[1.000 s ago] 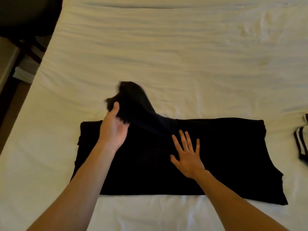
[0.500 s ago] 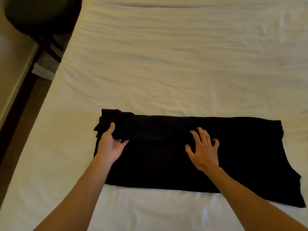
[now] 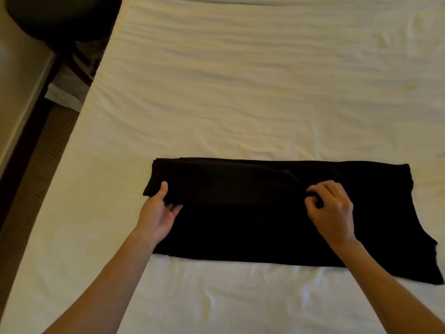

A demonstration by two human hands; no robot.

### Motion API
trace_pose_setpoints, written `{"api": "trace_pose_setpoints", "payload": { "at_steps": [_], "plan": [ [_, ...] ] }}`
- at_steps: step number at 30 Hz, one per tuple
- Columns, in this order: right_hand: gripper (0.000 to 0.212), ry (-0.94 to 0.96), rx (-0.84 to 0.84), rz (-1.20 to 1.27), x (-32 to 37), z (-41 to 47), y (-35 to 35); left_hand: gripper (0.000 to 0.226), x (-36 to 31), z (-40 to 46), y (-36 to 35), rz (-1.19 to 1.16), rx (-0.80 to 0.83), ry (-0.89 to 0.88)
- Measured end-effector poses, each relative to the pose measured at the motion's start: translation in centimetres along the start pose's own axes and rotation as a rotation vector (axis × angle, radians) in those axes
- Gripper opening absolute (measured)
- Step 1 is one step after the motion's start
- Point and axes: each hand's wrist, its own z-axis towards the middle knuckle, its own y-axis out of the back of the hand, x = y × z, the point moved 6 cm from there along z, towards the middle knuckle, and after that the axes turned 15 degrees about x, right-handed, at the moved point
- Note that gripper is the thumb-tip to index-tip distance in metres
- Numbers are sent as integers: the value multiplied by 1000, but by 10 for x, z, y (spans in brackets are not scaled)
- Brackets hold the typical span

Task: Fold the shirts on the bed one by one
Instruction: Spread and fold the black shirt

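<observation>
Mostly one item: a black shirt lies on the white bed, nearer the bed's near edge than its far edge, and closer to the right side than the left edge. Fabric is plain, dark, matte; no print, logo, label or writing readable on it. Partly folded: the far long edge is turned over toward the near edge, forming a doubled band along the far side, single layer showing below it. Long axis runs left to right, parallel to the bed's near edge. Left end is squared off, right end flares wider and its near-right corner trails toward the bed's right edge. Cannot tell which end is the collar.

Left hand grips the left end of the folded band, thumb on top of the cloth, fingers tucked under the flap. Right hand is on the right part of the band, fingers curled, pinching the fold edge between thumb and fingertips. Both forearms come in from the near edge of the bed.

Sheet on the bed is wrinkled, creases running mostly left-right. Off the bed's left edge: a strip of floor, something white low beside the bed, and a dark rounded object at the far-left corner, too dark to identify.
</observation>
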Motion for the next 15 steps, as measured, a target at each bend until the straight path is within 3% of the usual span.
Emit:
{"api": "trace_pose_setpoints", "payload": {
  "at_steps": [4, 7, 9, 11, 12, 15],
  "plan": [
    [57, -85, 323, -117, 25, -28, -44, 37, -7, -11, 29, 354, -349, -42],
    [82, 6, 549, -132, 64, -37, -92, 57, -36, -15, 23, 912, -554, -215],
    [87, -86, 669, -179, 81, -46, -124, 52, -52, -11, -3, 1338, -467, -425],
    [95, -197, 667, -106, 104, -49, -139, 44, -56, 7, -29, 1682, -198, -534],
    [100, -169, 640, -38, 125, -48, -144, 44, -59, 20, -37, 1829, -89, -512],
    [107, 209, 666, 59, 211, -60, -167, 51, -68, 56, -42, 2092, 55, -244]
  ]
}}
